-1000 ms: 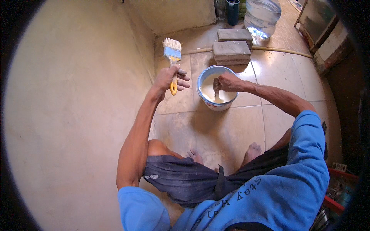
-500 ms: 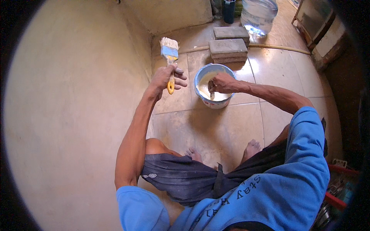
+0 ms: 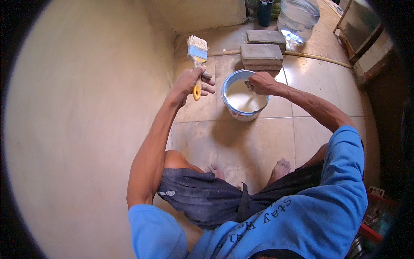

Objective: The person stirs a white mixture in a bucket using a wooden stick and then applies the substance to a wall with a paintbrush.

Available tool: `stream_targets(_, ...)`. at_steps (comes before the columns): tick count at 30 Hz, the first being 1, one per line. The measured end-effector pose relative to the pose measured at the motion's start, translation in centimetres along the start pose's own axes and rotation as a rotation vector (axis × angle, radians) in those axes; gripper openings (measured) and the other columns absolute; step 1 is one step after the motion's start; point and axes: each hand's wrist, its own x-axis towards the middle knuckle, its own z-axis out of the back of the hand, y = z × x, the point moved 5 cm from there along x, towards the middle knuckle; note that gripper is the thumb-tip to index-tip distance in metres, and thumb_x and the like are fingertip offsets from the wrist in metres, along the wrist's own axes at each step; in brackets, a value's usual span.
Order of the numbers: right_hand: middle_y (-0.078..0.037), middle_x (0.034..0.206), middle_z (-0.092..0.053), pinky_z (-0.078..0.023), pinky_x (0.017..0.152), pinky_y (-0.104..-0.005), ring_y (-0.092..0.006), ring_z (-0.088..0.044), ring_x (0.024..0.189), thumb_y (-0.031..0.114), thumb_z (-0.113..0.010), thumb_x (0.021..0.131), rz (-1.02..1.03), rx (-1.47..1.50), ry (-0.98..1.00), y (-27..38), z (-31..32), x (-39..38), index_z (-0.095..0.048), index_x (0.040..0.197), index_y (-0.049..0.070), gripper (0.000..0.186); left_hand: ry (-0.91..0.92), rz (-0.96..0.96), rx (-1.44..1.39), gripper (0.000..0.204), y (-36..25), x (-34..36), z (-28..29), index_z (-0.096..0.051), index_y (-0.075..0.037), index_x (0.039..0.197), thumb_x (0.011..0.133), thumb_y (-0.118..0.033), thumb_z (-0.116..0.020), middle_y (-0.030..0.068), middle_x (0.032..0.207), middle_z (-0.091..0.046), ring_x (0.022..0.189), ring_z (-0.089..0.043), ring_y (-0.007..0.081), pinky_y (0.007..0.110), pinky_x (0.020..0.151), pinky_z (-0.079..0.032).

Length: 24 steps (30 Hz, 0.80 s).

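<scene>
We see the left hand (image 3: 194,84) near the upper centre of the frame, grasping a flat paintbrush (image 3: 198,52) with pale bristles, a blue band and a yellow-ended handle. The thumb presses the handle against the palm while the other fingers reach out loosely to the right, and the bristles point toward the top of the frame.

Right of the brush, we find the right hand (image 3: 262,83) over the far right part of a round plastic bucket (image 3: 223,92) with a blue rim. Its fingers are clenched around a narrow, smeared, stick-like tool (image 3: 249,85), whose lower end reaches down to the creamy white liquid (image 3: 238,98) in the bucket; we cannot tell the tool's exact kind, as the fist covers much of it.

The bucket stands on the beige tiled floor (image 3: 258,138), just above the middle of the frame. Behind it, at the upper centre-right, we notice grey rectangular blocks (image 3: 261,52), with a thin tan pole (image 3: 317,57) showing on both sides of them. Farther up stands a large clear plastic bottle (image 3: 297,19), and a smooth beige plastered wall (image 3: 77,121) fills the left of the frame
</scene>
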Motion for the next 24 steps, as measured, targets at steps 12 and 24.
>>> stream_targets(12, -0.018, 0.074, -0.063, -0.049, 0.06, -0.0451, -0.0364, -0.062, 0.069, 0.02, -0.063, 0.077, -0.016, 0.008, -0.14, -2.4, 0.4, 1.3, -0.064, 0.077, 0.001, 0.018, -0.004, -0.057, -0.018, 0.049, 0.0, 0.2, 0.1, -0.056, 0.006, 0.099, 0.094, -0.041, -0.046, 0.0179, 0.089, -0.066, 0.07, -0.069, 0.0252, 0.03, 0.056, -0.057)
stream_targets(24, -0.018, 0.081, -0.064, -0.051, 0.066, -0.0461, -0.037, -0.063, 0.077, 0.024, -0.065, 0.081, 0.01, 0.211, 0.033, 0.0, -2.2, -1.0, -0.063, 0.09, 0.005, 0.021, -0.012, -0.053, -0.024, 0.05, 0.2, 0.0, 0.3, -0.056, 0.008, 0.101, 0.094, -0.041, -0.045, 0.0182, 0.088, -0.066, 0.07, -0.07, 0.0257, 0.031, 0.056, -0.057)
